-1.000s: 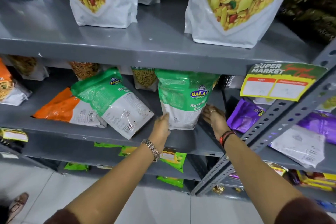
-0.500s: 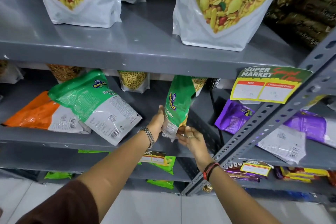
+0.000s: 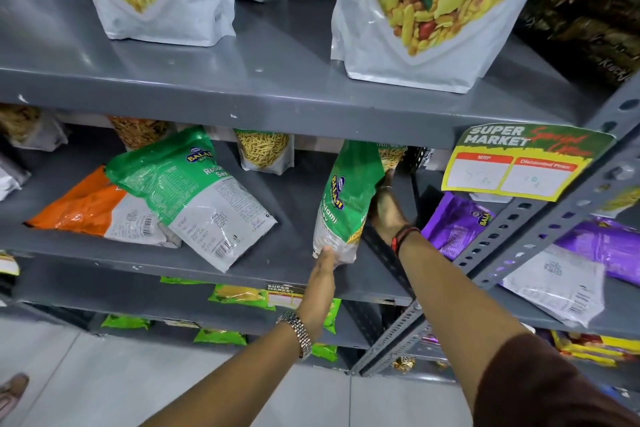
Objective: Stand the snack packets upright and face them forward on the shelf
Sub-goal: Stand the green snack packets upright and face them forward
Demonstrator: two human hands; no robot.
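A green and white snack packet stands upright near the right end of the grey middle shelf, turned edge-on so its front faces left. My left hand pinches its bottom corner. My right hand presses flat against its right side, fingers reaching behind it. A second green packet lies flat and tilted to the left, overlapping an orange packet that also lies flat.
Small sev pouches stand at the shelf's back. Large white mixture bags stand on the shelf above. A slotted grey upright with a price tag divides off purple packets lying on the right.
The packet has been pushed back and down onto the shelf. My left hand slid to its bottom corner, and my right hand moved up along its right side.
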